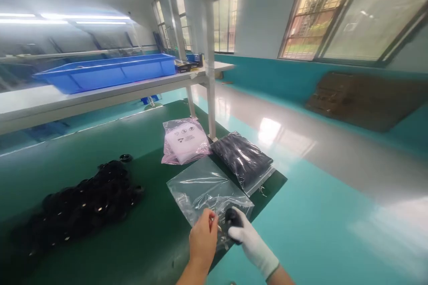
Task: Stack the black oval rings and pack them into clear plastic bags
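Note:
My bare left hand (203,239) pinches the near edge of a clear plastic bag (203,187) that lies on the green table (110,142). My right hand (249,240), in a white glove, grips a small round black part (232,217) at the bag's mouth. Both hands sit at the table's near right corner. A large heap of the same black parts (80,205) lies to the left.
A pink bag with a white sheet (184,140) and a clear bag filled with black pieces (242,158) lie behind the clear bag. A blue tray (107,71) stands on a white shelf above. Glossy teal floor stretches to the right, below windows.

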A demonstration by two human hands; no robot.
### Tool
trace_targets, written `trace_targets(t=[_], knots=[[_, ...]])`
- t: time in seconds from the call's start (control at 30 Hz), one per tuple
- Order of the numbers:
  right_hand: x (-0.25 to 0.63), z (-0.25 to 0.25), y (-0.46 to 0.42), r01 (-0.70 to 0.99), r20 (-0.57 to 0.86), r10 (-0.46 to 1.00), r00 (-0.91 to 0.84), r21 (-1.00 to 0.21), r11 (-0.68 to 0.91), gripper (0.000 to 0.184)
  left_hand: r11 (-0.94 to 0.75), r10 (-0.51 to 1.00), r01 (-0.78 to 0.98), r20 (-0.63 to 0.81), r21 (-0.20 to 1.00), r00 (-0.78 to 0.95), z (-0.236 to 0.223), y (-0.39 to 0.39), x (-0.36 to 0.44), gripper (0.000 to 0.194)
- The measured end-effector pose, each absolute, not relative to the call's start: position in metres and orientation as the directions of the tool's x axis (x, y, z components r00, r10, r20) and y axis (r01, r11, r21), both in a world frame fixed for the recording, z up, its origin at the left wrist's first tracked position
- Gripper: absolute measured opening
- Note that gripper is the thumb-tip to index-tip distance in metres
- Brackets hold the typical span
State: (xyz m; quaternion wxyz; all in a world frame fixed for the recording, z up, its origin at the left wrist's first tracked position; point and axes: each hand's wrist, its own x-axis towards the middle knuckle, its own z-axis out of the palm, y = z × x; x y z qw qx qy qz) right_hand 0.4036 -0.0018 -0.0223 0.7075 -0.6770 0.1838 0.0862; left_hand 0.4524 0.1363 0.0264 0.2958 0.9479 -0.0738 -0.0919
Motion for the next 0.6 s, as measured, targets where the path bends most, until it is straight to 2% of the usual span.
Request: trace_targets(t=[0.07, 0.13, 0.17, 0.27, 0.37, 0.47, 0.53, 0.6], knots=[[0.409, -0.017, 0.001, -0.394, -0.331, -0.244, 0.912, -0.871, -0.294, 0.098, -0.831, -0.223, -0.149, -0.075, 0.536, 0.972, 0.024, 0.134, 0.449, 0.018], [0.415, -0.012, 0.004, -0.386, -0.244, -0.307, 0.920, -0.703, -0.597, 0.102, -0.845, -0.284, -0.235, -0.030, 0.481, 0.958, 0.020, 0.133, 0.445, 0.020], [0.418, -0.010, 0.005, -0.373, -0.218, -0.305, 0.927, -0.627, -0.684, 0.100, -0.844, -0.320, -0.277, -0.015, 0.459, 0.947, 0.017, 0.132, 0.442, 0.021], [0.433, -0.010, 0.008, -0.402, -0.241, -0.322, 0.916, -0.532, -0.746, 0.090, -0.823, -0.397, -0.360, 0.009, 0.439, 0.918, 0.006, 0.131, 0.433, 0.022], [0.451, -0.013, 0.016, -0.429, -0.245, -0.352, 0.903, -0.501, -0.752, 0.096, -0.787, -0.443, -0.401, 0.023, 0.469, 0.896, -0.002, 0.130, 0.421, 0.019], [0.465, -0.021, 0.032, -0.364, -0.148, -0.332, 0.931, -0.417, -0.833, 0.102, -0.722, -0.486, -0.456, 0.088, 0.520, 0.870, -0.005, 0.129, 0.410, 0.015], [0.473, -0.025, 0.043, -0.335, -0.084, -0.327, 0.941, -0.360, -0.871, 0.096, -0.681, -0.497, -0.478, 0.129, 0.555, 0.858, -0.006, 0.129, 0.404, 0.011], [0.480, -0.027, 0.053, -0.321, -0.055, -0.322, 0.945, -0.336, -0.885, 0.092, -0.657, -0.501, -0.456, 0.105, 0.600, 0.859, -0.005, 0.132, 0.399, 0.012]])
